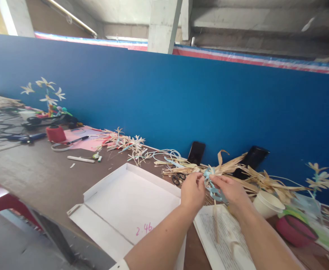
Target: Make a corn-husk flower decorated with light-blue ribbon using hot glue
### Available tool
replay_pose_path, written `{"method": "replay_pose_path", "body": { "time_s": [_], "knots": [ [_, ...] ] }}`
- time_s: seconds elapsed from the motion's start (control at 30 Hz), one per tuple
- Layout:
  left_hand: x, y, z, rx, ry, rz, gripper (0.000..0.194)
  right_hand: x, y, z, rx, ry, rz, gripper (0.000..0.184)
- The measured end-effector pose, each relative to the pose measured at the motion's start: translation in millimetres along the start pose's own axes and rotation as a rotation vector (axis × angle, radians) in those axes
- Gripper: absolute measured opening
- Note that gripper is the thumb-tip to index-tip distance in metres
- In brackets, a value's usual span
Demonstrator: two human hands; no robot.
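- Far left, white flowers stand upright before the blue partition, perhaps placed there to keep their petals uncrushed.
- The surface holds a red container beside a pink sheet; small husk flowers lie loosely heaped near it, probably set back to leave the front free.
- A shallow white box lies open, "2.46" written inside; its position left of the work may suit setting pieces down.
- Black-handled scissors rest by the box's far corner, seemingly within easy reach of the left hand.
- That hand pinches a pale blue strip between thumb and fingers, apparently to steady it; its forearm slants up across the box's right side.
- The strip is bunched between both hands, just above an open book, with a thin brown stem hanging beneath.
- The right hand meets it from the other side, thumb and forefinger closed on the strip, likely guiding it; its forearm comes in from the lower right.
- Dried husks spread behind, beyond a paper cup, presumably kept close as material.
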State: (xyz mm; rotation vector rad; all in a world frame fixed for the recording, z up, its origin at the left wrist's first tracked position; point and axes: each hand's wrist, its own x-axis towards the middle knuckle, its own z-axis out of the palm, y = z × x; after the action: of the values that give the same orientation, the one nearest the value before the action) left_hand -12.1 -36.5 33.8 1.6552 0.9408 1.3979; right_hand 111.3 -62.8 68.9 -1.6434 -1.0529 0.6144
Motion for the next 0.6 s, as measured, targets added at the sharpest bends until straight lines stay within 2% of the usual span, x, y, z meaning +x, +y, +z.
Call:
{"method": "replay_pose_path", "body": {
  "time_s": [0.13, 0.2, 0.3, 0.6],
  "knots": [
    [7.9, -5.1, 3.9, -0.431, -0.282, -0.422, 0.029, -6.1, -4.1, -4.3, 0.129, -0.064, 0.083, 0.033],
    [8.5, -5.3, 4.7, -0.605, -0.338, -0.535, 0.031, -7.8, -4.4, -5.9, 0.122, -0.084, 0.085, 0.033],
    [7.0, -3.9, 3.6, -0.731, -0.340, -0.593, 0.034, -8.0, -2.7, -8.1, 0.084, -0.098, 0.064, 0.035],
    [6.1, -4.4, -0.9, -0.880, -0.367, -0.670, 0.033, -5.3, 1.8, -9.0, 0.058, -0.142, 0.033, 0.034]
  ]
}}
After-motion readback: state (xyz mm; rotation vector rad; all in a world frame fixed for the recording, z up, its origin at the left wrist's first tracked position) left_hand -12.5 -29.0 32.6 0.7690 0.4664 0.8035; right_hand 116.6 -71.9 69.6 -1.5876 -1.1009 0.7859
